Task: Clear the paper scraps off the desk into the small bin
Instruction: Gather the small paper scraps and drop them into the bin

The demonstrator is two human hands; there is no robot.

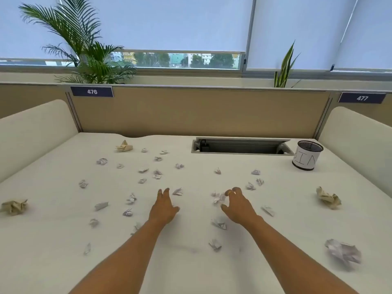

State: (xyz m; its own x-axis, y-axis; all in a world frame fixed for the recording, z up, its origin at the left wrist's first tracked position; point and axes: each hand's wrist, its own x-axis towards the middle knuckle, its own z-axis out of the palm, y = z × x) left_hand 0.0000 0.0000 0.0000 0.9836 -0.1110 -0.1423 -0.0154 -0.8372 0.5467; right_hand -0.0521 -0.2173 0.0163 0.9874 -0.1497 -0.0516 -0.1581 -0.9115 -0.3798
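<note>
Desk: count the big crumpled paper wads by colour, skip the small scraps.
Tan paper wads: 3
White paper wad: 1
Total: 4

A white table (pixel 191 262) is strewn with small paper scraps (pixel 157 174). One tan wad (pixel 14 206) is seen at the left edge, a second tan wad (pixel 124 146) far back, a third tan wad (pixel 328 200) at the right. A larger white wad (pixel 342 252) lies near right. The small bin (pixel 307 158) is stood at the far right, beside a recessed cable tray (pixel 239 146).
</note>
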